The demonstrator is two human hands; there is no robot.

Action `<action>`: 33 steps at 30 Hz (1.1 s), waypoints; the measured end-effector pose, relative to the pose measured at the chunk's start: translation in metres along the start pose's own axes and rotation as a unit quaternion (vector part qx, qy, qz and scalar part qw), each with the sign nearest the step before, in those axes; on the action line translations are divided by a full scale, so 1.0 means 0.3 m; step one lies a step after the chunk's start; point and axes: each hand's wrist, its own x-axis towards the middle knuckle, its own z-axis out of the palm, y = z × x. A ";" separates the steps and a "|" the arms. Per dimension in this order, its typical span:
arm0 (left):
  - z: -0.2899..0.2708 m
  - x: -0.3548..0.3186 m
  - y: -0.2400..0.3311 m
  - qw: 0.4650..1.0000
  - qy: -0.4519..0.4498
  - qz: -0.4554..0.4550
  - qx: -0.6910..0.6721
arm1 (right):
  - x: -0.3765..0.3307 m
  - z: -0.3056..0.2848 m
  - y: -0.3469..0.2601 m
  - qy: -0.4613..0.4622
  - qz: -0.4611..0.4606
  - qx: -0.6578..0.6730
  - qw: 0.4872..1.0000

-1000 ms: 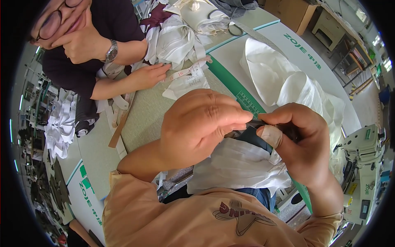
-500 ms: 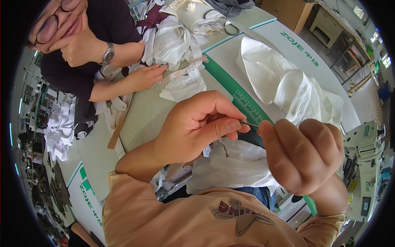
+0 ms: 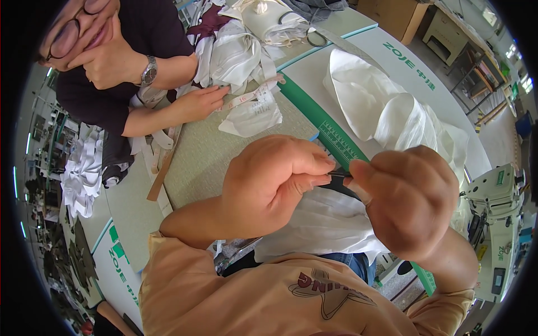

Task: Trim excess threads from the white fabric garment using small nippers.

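Observation:
My left hand is closed, thumb and fingertips pinched on one end of a thin dark piece. My right hand pinches the other end, its remaining fingers curled in. The piece looks slim and stiff; its kind cannot be made out, and my fingers cover most of it. Both hands are raised close together above white cloth that lies over my lap. Beyond them a green strip with ruler markings runs along the table edge.
White fabric lies crumpled at the right, with a sewing machine beyond. Across the table a person rests a hand near a tape measure and a labelled white scrap. Scissors and piled cloth lie farther back.
My hands have turned and drawn closer together, with my left hand a little lower. Less of the thin piece shows between the fingers. The other person has hardly moved.

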 end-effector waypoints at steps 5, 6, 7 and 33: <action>0.024 -0.019 0.011 0.916 0.024 -0.266 -0.298 | -0.002 0.021 0.020 0.083 -0.328 -0.358 0.870; 0.026 -0.022 0.008 0.922 0.031 -0.255 -0.290 | -0.001 0.024 0.022 0.086 -0.346 -0.383 0.852; 0.024 -0.023 0.004 0.928 0.038 -0.244 -0.280 | 0.007 0.024 0.024 0.087 -0.346 -0.383 0.852; -0.001 -0.007 -0.018 0.945 -0.002 -0.168 -0.280 | 0.006 -0.043 -0.017 0.078 -0.249 -0.314 0.913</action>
